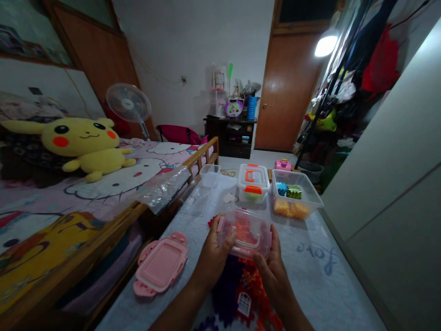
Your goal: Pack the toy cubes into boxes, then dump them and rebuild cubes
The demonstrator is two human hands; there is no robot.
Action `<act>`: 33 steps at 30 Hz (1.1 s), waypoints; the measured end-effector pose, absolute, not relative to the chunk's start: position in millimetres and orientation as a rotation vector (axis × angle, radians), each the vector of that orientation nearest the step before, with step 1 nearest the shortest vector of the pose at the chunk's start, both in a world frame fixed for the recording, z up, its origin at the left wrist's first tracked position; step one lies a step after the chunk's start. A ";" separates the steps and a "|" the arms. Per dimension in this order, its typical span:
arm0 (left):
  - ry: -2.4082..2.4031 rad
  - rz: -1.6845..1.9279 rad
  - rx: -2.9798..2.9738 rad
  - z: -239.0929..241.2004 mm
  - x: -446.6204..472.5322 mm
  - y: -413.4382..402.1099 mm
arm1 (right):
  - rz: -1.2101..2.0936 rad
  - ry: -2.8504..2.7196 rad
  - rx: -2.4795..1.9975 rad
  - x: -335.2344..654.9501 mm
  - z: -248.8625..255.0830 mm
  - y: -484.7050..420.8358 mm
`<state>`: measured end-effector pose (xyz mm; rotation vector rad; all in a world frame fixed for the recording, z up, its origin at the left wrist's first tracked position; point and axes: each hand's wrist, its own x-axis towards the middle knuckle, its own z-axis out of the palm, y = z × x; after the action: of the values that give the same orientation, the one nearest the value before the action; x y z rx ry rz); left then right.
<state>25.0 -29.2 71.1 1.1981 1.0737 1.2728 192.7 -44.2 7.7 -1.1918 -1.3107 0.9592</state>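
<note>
Between my two hands is a small clear plastic box (257,225) with a lid and pink side clips, held above the table. Orange-red pieces show through it. My left hand (218,243) grips its left side, the thumb over the top. My right hand (274,266) is wrapped round the right side and near corner. Under the box lies a pile of toothed plastic pieces, dark purple (223,289) and orange-red (257,280), with a white window-shaped piece (244,304) among them. A pink lid (161,264) lies on the table left of my hands.
Beyond my hands stand a clear box with orange clips (253,184) and an open clear bin (312,197) holding orange, blue and green pieces. Clear containers (200,197) sit at the table's far left. A wooden-railed bed (138,225) flanks the left, a pale cabinet (389,184) the right.
</note>
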 end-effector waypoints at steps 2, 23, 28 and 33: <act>1.109 1.276 1.209 68.2 26.7 -30.4 | 0.917 -1.321 -1.266 193.1 8.4 -44.9; 0.967 1.311 0.331 104.0 5.7 -5.3 | 0.858 -1.216 -1.021 215.9 6.5 -27.2; 1.053 1.310 0.154 106.5 9.7 40.3 | 0.885 -1.150 -1.189 221.5 -1.8 -19.4; 1.117 1.355 0.043 96.3 29.0 91.1 | 0.846 -1.147 -1.310 226.0 -9.7 -15.9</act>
<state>29.0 91.1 96.3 0.0427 1.1168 1.3552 226.0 -15.9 -9.7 -1.3104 -1.1466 0.8456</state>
